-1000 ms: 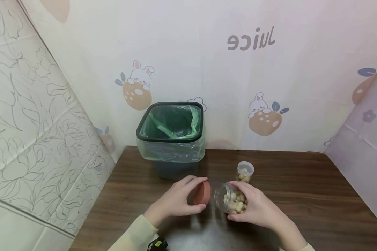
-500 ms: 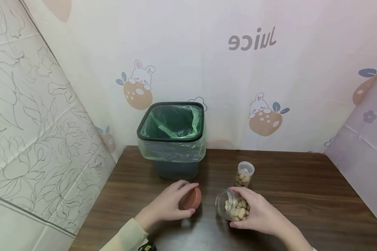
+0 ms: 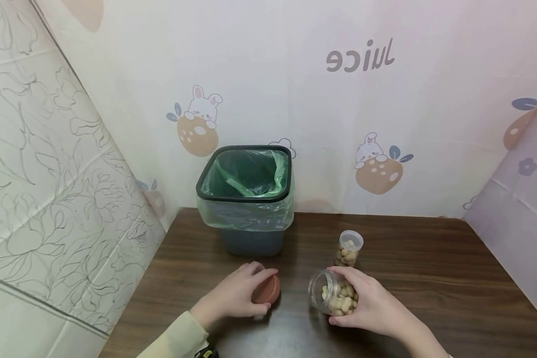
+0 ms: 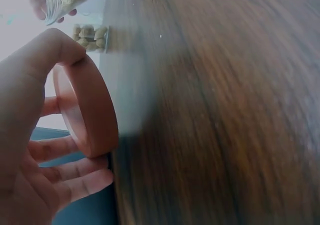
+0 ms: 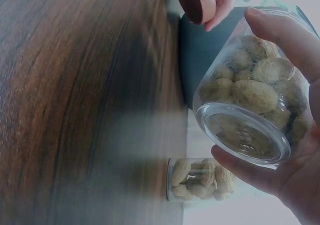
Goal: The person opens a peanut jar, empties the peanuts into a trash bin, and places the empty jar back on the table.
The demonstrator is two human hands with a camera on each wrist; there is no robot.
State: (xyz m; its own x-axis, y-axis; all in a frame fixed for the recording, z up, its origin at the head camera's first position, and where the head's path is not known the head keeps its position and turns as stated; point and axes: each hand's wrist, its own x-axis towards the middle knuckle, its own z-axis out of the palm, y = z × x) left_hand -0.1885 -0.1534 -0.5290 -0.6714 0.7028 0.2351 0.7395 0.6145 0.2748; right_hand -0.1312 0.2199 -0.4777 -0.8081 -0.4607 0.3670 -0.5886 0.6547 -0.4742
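My left hand (image 3: 232, 297) pinches a round terracotta-coloured screw lid (image 3: 270, 289) between thumb and fingers. In the left wrist view the lid (image 4: 97, 110) stands on edge, its hollow side facing the palm; whether it touches the table I cannot tell. To the right, my right hand (image 3: 376, 304) grips a clear jar (image 3: 320, 294), thumb on one side and fingers on the other. The jar is tilted with its open mouth to the left. Tan, wrinkled, peanut-like pieces (image 5: 255, 95) fill its lower part. Behind it stands a small clear container (image 3: 350, 248) of similar pieces.
A dark bin (image 3: 252, 241) lined with a green plastic bag (image 3: 246, 215) stands at the back, beyond the left hand. Printed sheets (image 3: 295, 99) hang behind and beside the brown wooden table (image 3: 420, 258). A black item (image 3: 207, 352) shows near the left sleeve.
My left hand has drawn the lid leftward and down, away from the jar. The right hand has shifted slightly toward the front with the jar, so more of the small container shows.
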